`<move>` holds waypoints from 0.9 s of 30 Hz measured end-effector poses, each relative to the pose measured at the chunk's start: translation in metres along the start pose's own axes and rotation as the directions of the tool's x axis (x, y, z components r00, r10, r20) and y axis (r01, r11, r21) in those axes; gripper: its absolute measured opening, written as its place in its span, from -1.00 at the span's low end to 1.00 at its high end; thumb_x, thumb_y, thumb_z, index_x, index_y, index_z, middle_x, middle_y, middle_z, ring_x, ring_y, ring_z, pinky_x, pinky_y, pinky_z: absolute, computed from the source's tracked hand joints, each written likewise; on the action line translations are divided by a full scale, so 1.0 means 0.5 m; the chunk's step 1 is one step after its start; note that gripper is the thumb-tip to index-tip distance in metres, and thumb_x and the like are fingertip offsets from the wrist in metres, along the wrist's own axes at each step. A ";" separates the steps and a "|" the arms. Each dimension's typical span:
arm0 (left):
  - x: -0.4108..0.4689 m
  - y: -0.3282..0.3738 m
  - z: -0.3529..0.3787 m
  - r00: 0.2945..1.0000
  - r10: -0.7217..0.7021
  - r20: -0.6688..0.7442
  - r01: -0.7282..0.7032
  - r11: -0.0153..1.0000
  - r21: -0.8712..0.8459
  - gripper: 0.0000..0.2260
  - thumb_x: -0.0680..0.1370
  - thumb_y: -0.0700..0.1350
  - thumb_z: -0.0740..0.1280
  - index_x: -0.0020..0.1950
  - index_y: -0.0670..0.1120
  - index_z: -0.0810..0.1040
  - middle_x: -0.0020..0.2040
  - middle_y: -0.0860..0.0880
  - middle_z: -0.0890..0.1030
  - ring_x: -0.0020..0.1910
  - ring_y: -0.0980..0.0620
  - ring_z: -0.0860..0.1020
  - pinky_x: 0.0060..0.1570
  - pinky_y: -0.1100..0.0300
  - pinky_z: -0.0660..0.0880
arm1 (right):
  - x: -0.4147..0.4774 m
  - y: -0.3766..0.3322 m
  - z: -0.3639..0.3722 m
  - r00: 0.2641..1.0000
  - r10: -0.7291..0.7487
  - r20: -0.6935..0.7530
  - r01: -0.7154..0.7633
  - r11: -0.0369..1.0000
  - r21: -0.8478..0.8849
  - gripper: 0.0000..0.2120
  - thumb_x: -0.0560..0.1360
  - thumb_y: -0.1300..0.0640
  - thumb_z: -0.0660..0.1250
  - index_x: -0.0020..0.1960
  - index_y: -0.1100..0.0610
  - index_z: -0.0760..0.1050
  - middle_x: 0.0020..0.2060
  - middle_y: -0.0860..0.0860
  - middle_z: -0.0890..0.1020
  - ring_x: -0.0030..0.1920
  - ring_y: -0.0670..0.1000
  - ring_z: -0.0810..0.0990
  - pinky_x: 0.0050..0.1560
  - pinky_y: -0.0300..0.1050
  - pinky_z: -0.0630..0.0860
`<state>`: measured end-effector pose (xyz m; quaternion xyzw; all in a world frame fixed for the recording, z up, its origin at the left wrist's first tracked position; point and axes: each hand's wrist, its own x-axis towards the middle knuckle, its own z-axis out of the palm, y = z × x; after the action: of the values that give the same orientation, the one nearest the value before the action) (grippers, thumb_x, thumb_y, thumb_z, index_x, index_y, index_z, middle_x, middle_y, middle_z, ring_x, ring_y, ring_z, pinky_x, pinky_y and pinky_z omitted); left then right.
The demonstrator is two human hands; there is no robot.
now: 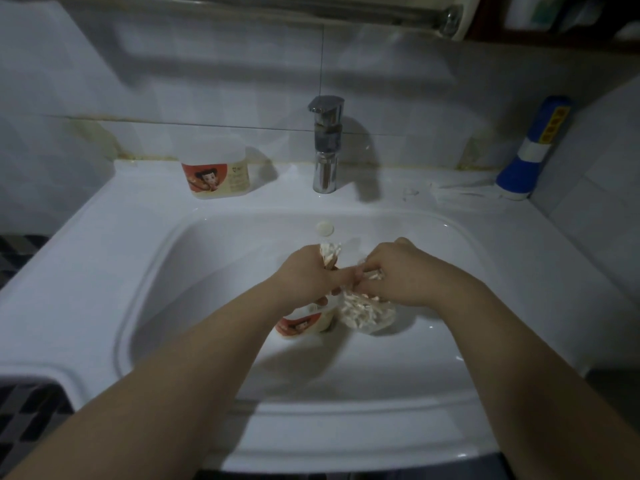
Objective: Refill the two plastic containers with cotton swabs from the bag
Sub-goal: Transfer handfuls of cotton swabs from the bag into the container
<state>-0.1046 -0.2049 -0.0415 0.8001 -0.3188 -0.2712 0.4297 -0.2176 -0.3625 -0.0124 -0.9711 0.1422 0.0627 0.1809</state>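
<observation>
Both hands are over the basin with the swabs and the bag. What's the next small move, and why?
Probably lower the bunch of white cotton swabs gripped in the left hand into the round plastic container with the red cartoon label just beneath it in the white sink basin. The right hand pinches the clear plastic bag, which holds more swabs.

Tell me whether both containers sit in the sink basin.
No: the far container stands on the ledge by the faucet; the near container is in the basin.
</observation>
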 end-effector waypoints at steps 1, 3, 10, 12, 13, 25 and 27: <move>-0.001 0.000 0.001 1.000 0.003 0.025 -0.003 1.000 -0.001 -0.75 0.50 0.04 0.51 -0.15 -0.14 0.64 -0.37 0.04 0.67 -0.38 0.09 0.62 -0.38 0.27 0.53 | 0.002 -0.002 -0.001 1.000 -0.014 -0.023 0.014 1.000 0.004 -0.74 0.51 -0.17 0.40 0.12 -0.10 0.70 0.00 -0.09 0.69 0.01 -0.09 0.49 0.00 -0.12 0.51; -0.003 0.003 0.001 1.000 0.017 0.014 -0.016 0.998 -0.054 -0.86 0.50 -0.13 0.48 -0.17 -0.14 0.58 -0.32 0.01 0.70 -0.28 0.00 0.69 -0.34 0.22 0.57 | 0.003 -0.006 -0.003 0.996 -0.056 -0.064 0.056 0.998 -0.003 -0.81 0.54 -0.04 0.43 0.11 -0.06 0.73 -0.17 -0.18 0.66 -0.18 -0.21 0.55 -0.22 -0.30 0.40; 0.001 0.020 -0.011 0.992 -0.128 -0.021 0.095 0.826 -0.555 -0.62 0.49 -0.35 0.42 -0.46 -0.03 0.50 -0.49 -0.04 0.48 -0.50 0.06 0.45 -0.47 0.26 0.42 | -0.011 -0.016 -0.014 0.991 -0.026 -0.128 0.077 0.909 0.409 -0.91 0.44 -0.06 0.53 -0.06 -0.12 0.72 -0.30 -0.21 0.70 -0.32 -0.15 0.68 -0.29 -0.28 0.57; 0.003 0.017 -0.013 0.986 -0.166 -0.010 0.124 0.772 -0.624 -0.74 0.52 -0.33 0.41 -0.32 -0.11 0.49 -0.44 -0.08 0.51 -0.48 0.05 0.46 -0.45 0.26 0.45 | -0.012 -0.022 -0.011 0.998 -0.030 -0.056 0.052 0.890 0.452 -0.83 0.43 0.01 0.55 0.02 -0.07 0.72 -0.26 -0.13 0.72 -0.33 -0.06 0.70 -0.28 -0.17 0.63; 0.004 0.014 -0.012 0.984 -0.179 -0.006 0.137 0.770 -0.623 -0.77 0.53 -0.31 0.41 -0.28 -0.13 0.49 -0.42 -0.09 0.53 -0.46 0.03 0.49 -0.42 0.26 0.47 | -0.011 -0.028 -0.007 0.999 -0.036 -0.030 0.045 0.903 0.428 -0.83 0.44 0.04 0.54 0.03 -0.05 0.72 -0.24 -0.09 0.73 -0.32 -0.05 0.70 -0.29 -0.15 0.64; 0.004 0.016 -0.027 0.993 -0.115 0.028 0.102 0.717 -0.689 -0.72 0.57 -0.35 0.38 -0.23 -0.05 0.43 -0.20 -0.13 0.64 -0.25 0.00 0.63 -0.33 0.23 0.55 | 0.001 -0.054 0.012 0.990 0.098 -0.097 -0.025 0.819 0.573 -0.73 0.43 -0.13 0.54 -0.15 0.08 0.71 -0.39 0.03 0.65 -0.51 -0.16 0.53 -0.46 -0.26 0.44; 0.003 0.016 -0.026 0.995 -0.095 0.035 0.092 0.710 -0.699 -0.74 0.57 -0.37 0.38 -0.17 -0.05 0.45 -0.17 -0.10 0.68 -0.22 0.01 0.67 -0.27 0.21 0.59 | 0.003 -0.058 0.016 0.989 0.112 -0.092 -0.035 0.801 0.598 -0.76 0.43 -0.10 0.56 -0.14 0.08 0.72 -0.40 -0.02 0.66 -0.48 -0.16 0.55 -0.45 -0.26 0.44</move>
<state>-0.0967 -0.2027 -0.0283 0.5942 -0.1509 -0.3913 0.6863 -0.2079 -0.3341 -0.0102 -0.8613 0.2032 -0.0378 0.4642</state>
